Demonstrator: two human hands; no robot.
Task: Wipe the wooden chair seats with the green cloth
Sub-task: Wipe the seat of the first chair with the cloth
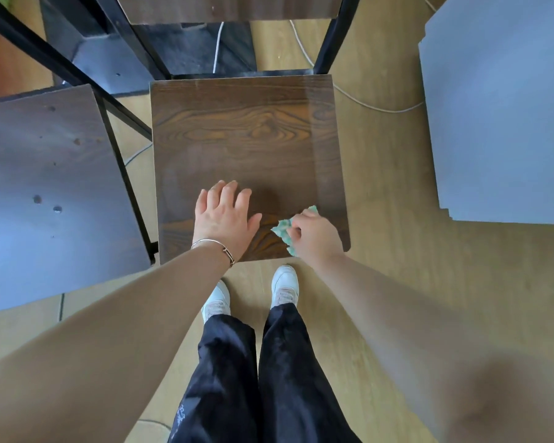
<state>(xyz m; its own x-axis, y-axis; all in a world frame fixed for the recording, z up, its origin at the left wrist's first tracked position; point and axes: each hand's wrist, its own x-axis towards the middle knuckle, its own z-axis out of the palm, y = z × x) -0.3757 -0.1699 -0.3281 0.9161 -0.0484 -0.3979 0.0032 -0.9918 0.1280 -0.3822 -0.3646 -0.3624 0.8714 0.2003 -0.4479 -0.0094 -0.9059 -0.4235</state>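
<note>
A dark wooden chair seat [247,139] with a black metal frame stands straight ahead of me. My left hand [224,215] lies flat on its near edge, fingers straight and spread. My right hand [315,233] is at the seat's near right corner, fingers curled round a crumpled green cloth [282,230] that rests on the wood. Most of the cloth is hidden under that hand. A second wooden chair seat [45,187] sits to the left.
A grey board [499,107] lies on the wooden floor at the right. A white cable [381,108] runs across the floor behind the chair. Black frame bars [122,113] stand between the two seats. My feet [253,292] are just in front of the seat.
</note>
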